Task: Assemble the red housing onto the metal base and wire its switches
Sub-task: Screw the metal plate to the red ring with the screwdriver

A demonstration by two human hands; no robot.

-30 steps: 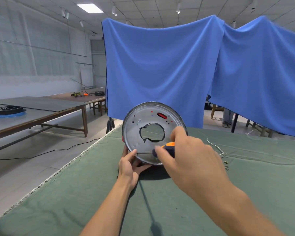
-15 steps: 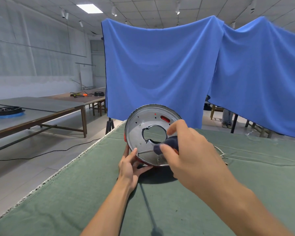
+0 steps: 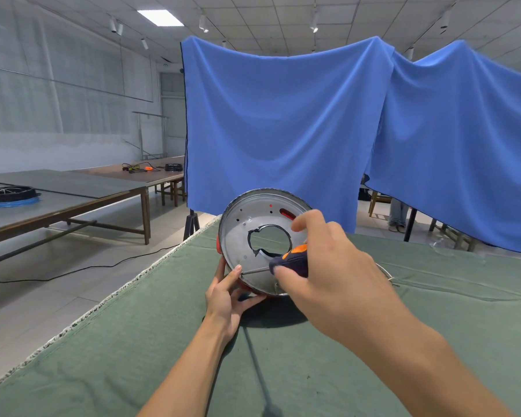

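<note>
Compared with a second earlier, the right hand [image 3: 328, 266] had rolled the screwdriver [image 3: 292, 260] round a bit, so the orange part of the handle showed again, and the disc had tipped slightly. The metal base [image 3: 244, 236] stood on edge near the table's [image 3: 133, 341] left edge, red housing [image 3: 219, 243] peeking out behind. Left hand [image 3: 226, 291] clamped the lower rim, probably steadying it against the screwdriver's push. Right fingers were wrapped tight on the handle.
</note>
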